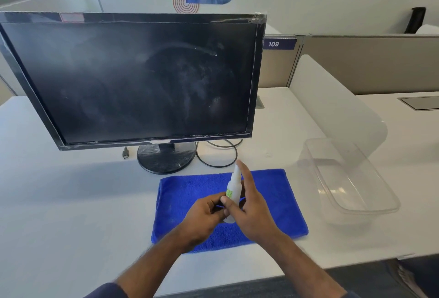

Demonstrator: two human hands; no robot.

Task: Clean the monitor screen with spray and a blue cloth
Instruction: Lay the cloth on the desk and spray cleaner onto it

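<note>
Presently both hands grip the bottle (234, 188) above the cloth (190, 193).
Left hand (204, 214) at base, right hand (249, 205) along side; monitor (133, 79) smeared.

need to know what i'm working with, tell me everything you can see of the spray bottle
The spray bottle is small, slim and white, seemingly plastic, with a narrow nozzle top and a green patch on its label. It is held roughly upright, leaning slightly, above the blue cloth in front of the monitor. The right hand wraps its body, index finger raised beside the nozzle. The left hand touches its lower part with bent fingers. The liquid level cannot be seen.
</note>
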